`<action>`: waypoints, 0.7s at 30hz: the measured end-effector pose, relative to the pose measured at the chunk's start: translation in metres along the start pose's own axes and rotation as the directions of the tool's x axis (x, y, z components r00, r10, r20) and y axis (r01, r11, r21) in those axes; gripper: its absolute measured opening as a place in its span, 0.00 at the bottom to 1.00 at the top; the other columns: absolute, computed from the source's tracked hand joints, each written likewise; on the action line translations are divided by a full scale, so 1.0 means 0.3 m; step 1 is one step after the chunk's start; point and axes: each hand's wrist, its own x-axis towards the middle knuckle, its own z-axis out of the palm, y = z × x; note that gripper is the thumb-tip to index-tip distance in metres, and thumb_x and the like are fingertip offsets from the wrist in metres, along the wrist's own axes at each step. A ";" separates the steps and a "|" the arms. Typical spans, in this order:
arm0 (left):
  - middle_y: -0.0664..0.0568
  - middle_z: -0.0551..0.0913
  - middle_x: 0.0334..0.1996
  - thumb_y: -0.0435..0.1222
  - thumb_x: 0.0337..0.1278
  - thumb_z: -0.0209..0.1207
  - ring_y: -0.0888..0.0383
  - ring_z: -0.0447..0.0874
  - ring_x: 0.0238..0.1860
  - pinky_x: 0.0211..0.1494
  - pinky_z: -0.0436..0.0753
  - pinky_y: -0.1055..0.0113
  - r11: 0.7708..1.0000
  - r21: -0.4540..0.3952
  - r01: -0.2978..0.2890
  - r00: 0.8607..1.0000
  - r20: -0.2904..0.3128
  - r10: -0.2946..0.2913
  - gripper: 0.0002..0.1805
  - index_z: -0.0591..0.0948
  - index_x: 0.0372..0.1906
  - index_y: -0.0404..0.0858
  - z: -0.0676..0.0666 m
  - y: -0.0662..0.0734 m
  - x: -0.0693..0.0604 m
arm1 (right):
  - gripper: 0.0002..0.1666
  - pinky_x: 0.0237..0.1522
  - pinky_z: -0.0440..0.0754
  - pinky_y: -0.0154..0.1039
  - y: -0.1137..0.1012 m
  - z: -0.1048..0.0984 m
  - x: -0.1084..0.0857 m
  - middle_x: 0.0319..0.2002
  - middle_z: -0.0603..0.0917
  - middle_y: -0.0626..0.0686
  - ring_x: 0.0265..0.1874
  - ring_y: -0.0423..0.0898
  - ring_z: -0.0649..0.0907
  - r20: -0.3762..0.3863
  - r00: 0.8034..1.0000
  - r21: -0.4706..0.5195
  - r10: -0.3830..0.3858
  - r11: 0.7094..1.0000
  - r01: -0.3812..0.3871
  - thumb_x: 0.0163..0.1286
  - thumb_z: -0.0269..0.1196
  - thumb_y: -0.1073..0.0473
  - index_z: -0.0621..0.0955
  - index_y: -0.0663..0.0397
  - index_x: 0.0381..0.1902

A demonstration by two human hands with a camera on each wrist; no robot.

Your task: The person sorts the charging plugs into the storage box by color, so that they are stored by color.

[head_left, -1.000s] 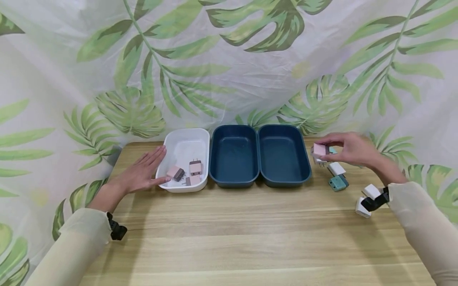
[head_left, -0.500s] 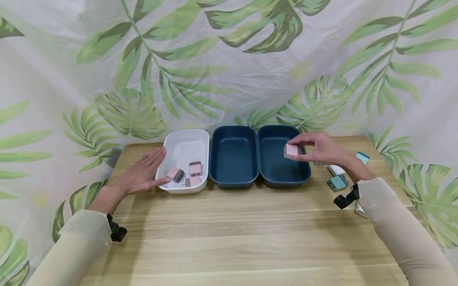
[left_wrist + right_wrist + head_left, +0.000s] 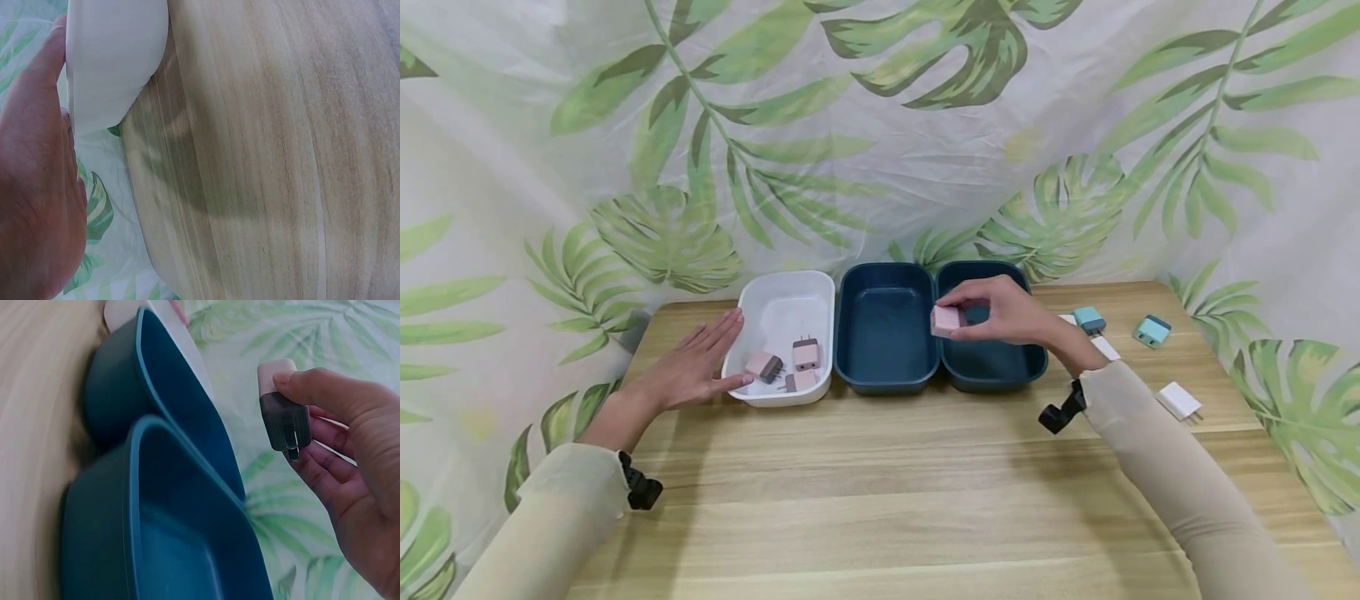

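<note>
Between thumb and fingers my right hand (image 3: 1009, 310) pinches a pink and dark grey plug charger (image 3: 947, 321), held above the line where the two dark blue bins meet. In the right wrist view the charger (image 3: 284, 409) has its metal prongs pointing down. My left hand (image 3: 688, 367) rests with straight fingers against the left side of a white bin (image 3: 786, 287). Inside that bin lie three pink and grey chargers (image 3: 806, 354). The middle blue bin (image 3: 887, 329) holds nothing visible; the right blue bin (image 3: 996, 367) is partly hidden by my right hand.
At the right of the wooden table (image 3: 880, 483) lie teal chargers (image 3: 1152, 331) and white chargers (image 3: 1180, 401), some covered by my right forearm. A leaf-printed cloth (image 3: 850, 150) hangs behind the bins.
My right hand has carried the pink charger left, from the chargers at the right across the right blue bin. My left hand stays at the white bin.
</note>
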 end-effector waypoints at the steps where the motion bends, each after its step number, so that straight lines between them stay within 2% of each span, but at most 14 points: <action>1: 0.38 0.38 0.87 0.61 0.73 0.57 0.37 0.38 0.86 0.84 0.47 0.36 1.000 0.006 0.001 1.000 -0.002 -0.001 0.58 0.40 0.86 0.33 0.000 0.000 -0.001 | 0.25 0.44 0.87 0.48 -0.005 0.011 0.015 0.53 0.90 0.51 0.43 0.43 0.87 0.002 1.000 0.001 -0.005 1.000 0.005 0.63 0.80 0.59 0.89 0.53 0.58; 4: 0.38 0.39 0.87 0.61 0.73 0.57 0.36 0.39 0.86 0.84 0.48 0.35 1.000 0.007 -0.002 1.000 -0.005 0.002 0.58 0.41 0.86 0.33 -0.002 0.002 -0.001 | 0.25 0.46 0.87 0.49 -0.022 0.040 0.060 0.53 0.90 0.51 0.43 0.43 0.86 0.017 1.000 0.009 -0.005 1.000 0.005 0.64 0.79 0.59 0.89 0.54 0.59; 9: 0.38 0.39 0.87 0.61 0.72 0.57 0.37 0.39 0.86 0.84 0.47 0.35 1.000 0.002 -0.009 1.000 -0.017 0.009 0.58 0.40 0.86 0.33 0.001 -0.002 -0.001 | 0.25 0.48 0.86 0.43 -0.047 0.090 0.146 0.54 0.90 0.52 0.45 0.43 0.86 0.057 0.998 0.010 -0.018 1.000 0.017 0.66 0.77 0.58 0.88 0.54 0.60; 16: 0.39 0.40 0.87 0.61 0.72 0.58 0.37 0.40 0.86 0.83 0.48 0.35 1.000 -0.005 -0.015 0.999 -0.037 0.014 0.58 0.42 0.86 0.33 0.005 -0.001 -0.004 | 0.25 0.51 0.87 0.50 -0.063 0.161 0.257 0.53 0.89 0.54 0.44 0.44 0.86 0.116 0.992 0.033 -0.048 0.998 0.045 0.66 0.77 0.57 0.87 0.58 0.60; 21: 0.40 0.39 0.87 0.61 0.72 0.58 0.37 0.38 0.86 0.84 0.46 0.37 1.000 -0.017 -0.008 1.000 -0.024 0.008 0.58 0.42 0.86 0.33 0.001 -0.002 -0.007 | 0.25 0.53 0.87 0.43 -0.079 0.208 0.331 0.53 0.90 0.53 0.46 0.43 0.87 0.129 0.991 0.022 -0.038 0.999 0.035 0.66 0.77 0.57 0.88 0.58 0.59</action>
